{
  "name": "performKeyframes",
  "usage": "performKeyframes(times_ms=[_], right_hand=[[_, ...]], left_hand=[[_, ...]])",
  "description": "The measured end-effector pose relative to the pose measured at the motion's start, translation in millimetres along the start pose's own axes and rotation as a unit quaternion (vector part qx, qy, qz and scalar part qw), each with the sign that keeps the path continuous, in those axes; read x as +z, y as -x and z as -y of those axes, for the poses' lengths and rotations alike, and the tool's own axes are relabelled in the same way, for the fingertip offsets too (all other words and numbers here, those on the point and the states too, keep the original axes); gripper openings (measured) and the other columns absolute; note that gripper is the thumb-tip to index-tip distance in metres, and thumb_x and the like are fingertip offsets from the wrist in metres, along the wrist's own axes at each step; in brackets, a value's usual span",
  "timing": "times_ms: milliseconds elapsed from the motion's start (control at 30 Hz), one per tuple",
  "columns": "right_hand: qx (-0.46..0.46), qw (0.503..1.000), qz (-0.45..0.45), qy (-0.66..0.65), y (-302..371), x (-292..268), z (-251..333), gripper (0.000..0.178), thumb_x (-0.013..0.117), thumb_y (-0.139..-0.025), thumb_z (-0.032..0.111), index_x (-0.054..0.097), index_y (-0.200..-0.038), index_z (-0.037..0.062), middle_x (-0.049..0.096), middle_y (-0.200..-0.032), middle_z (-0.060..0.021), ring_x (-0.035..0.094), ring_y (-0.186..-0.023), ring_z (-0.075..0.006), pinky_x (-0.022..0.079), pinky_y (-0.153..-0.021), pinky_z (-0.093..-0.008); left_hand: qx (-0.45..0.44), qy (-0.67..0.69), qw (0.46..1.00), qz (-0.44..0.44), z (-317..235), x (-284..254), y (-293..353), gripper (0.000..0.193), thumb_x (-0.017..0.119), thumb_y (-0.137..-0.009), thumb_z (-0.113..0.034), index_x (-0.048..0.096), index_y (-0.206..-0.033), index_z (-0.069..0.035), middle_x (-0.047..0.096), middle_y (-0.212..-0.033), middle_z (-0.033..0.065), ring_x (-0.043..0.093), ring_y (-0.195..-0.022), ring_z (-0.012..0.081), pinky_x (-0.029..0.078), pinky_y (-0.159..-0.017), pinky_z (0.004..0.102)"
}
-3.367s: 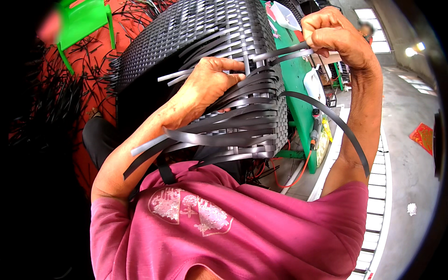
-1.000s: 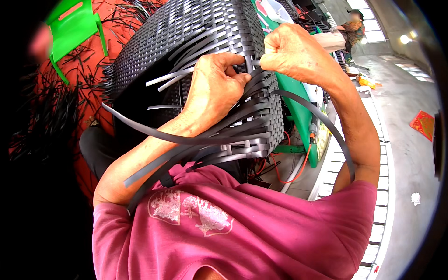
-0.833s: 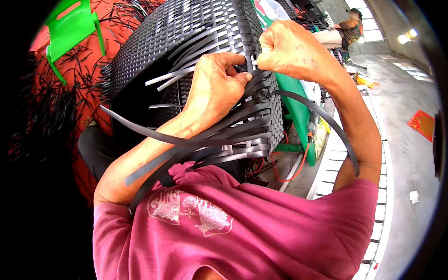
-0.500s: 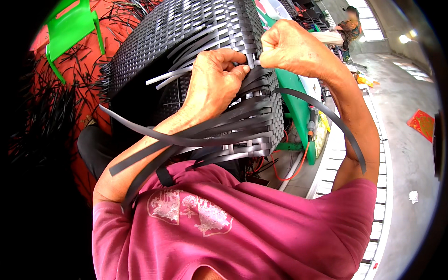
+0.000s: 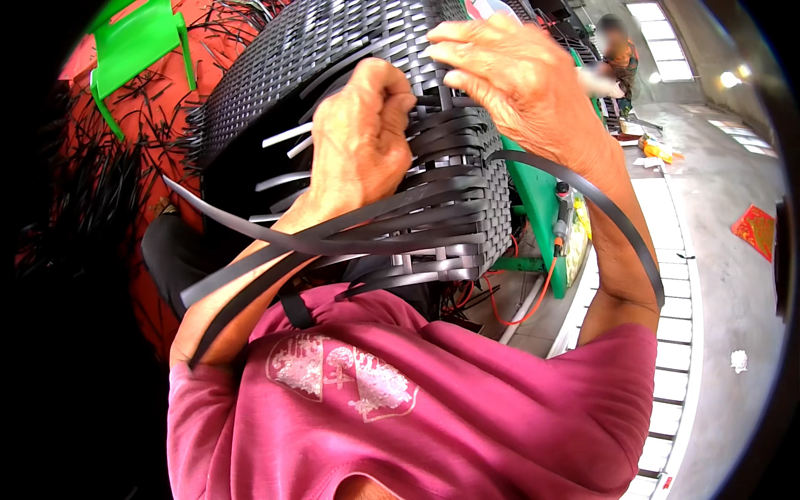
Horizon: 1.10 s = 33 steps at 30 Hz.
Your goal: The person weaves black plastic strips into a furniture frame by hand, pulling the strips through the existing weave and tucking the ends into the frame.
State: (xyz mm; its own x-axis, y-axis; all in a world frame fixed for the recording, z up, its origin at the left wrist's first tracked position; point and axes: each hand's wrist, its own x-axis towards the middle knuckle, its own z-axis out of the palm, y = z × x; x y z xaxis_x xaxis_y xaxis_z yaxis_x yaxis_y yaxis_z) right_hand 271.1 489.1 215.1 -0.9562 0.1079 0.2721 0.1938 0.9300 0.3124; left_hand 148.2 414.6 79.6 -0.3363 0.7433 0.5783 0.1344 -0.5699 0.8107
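Note:
A black woven furniture piece (image 5: 342, 33), plaited from flat shiny plastic strips, lies tilted in front of me. My left hand (image 5: 362, 137) is closed at its open edge, its curled fingers gripping a short black strip (image 5: 427, 101) that runs into the weave. Over the corner of the weave hovers my right hand (image 5: 521, 83), open, with fingers stretched and thumb apart. Several long loose strips (image 5: 367, 223) cross above my left forearm. Another strip (image 5: 604, 204) arches out to the right along my right forearm. Pale strip ends (image 5: 287, 136) stick out beside my left hand.
A green chair (image 5: 137, 50) stands on the red floor covering (image 5: 187, 92), which is littered with black strip scraps (image 5: 92, 192). A green support (image 5: 537, 208) with an orange cable (image 5: 533, 310) is right of the weave. Another person (image 5: 618, 62) is at the far right.
My left hand has drawn back left and curled up more tightly. My right hand has gone from a closed pinch to open fingers, shifting slightly left. The loose strips have swung a little.

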Motion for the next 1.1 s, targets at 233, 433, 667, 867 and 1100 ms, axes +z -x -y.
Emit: performKeyframes(times_ms=[233, 433, 667, 867, 1100], right_hand=[[0.258, 0.884, 0.193, -0.337, 0, 15, 10, 0.017, 0.062, -0.083, 0.017, 0.066, -0.088, 0.0022, 0.065, -0.076, -0.0067, 0.061, -0.069, -0.0187, 0.048, -0.065, -0.03], [0.37, 0.845, 0.248, -0.295, -26, 3, 18, 0.016, 0.06, -0.078, 0.014, 0.063, -0.074, -0.0015, 0.06, -0.061, -0.01, 0.057, -0.056, -0.0177, 0.044, -0.054, -0.0331], [0.18, 0.913, 0.353, -0.099, -42, 9, 18, 0.015, 0.053, -0.064, 0.008, 0.058, -0.064, -0.006, 0.055, -0.065, -0.0259, 0.058, -0.068, -0.0427, 0.045, -0.059, -0.0469], [0.129, 0.921, 0.365, -0.038, -43, 21, 27, 0.013, 0.056, -0.067, 0.008, 0.06, -0.068, -0.0044, 0.059, -0.068, -0.0233, 0.06, -0.073, -0.0408, 0.047, -0.064, -0.0477], [0.13, 0.94, 0.314, -0.036, -31, 27, 28, 0.013, 0.057, -0.07, 0.01, 0.058, -0.067, -0.003, 0.057, -0.065, -0.0222, 0.059, -0.07, -0.0405, 0.045, -0.064, -0.0483]], left_hand=[[-0.143, 0.21, 0.965, -0.063, 5, -9, 20, 0.008, 0.051, -0.095, -0.009, 0.05, -0.093, -0.002, 0.055, -0.068, 0.0029, 0.055, -0.059, 0.0091, 0.044, -0.051, 0.0214], [-0.277, 0.086, 0.954, 0.077, 22, -5, 27, 0.022, 0.071, -0.08, -0.017, 0.06, -0.074, 0.002, 0.059, -0.063, 0.0068, 0.053, -0.056, 0.0137, 0.043, -0.052, 0.0304], [-0.293, 0.002, 0.937, 0.19, 23, -13, 6, 0.033, 0.074, -0.074, -0.026, 0.057, -0.073, 0.002, 0.059, -0.066, 0.0081, 0.052, -0.06, 0.0129, 0.043, -0.054, 0.0296], [-0.294, 0.049, 0.939, 0.174, 29, -16, 10, 0.024, 0.068, -0.075, -0.017, 0.057, -0.079, 0.004, 0.061, -0.069, 0.0087, 0.054, -0.062, 0.0113, 0.044, -0.058, 0.0274], [-0.287, 0.078, 0.943, 0.151, 32, -9, 17, 0.021, 0.065, -0.076, -0.011, 0.056, -0.084, 0.006, 0.061, -0.069, 0.009, 0.054, -0.062, 0.0091, 0.043, -0.056, 0.0249]])
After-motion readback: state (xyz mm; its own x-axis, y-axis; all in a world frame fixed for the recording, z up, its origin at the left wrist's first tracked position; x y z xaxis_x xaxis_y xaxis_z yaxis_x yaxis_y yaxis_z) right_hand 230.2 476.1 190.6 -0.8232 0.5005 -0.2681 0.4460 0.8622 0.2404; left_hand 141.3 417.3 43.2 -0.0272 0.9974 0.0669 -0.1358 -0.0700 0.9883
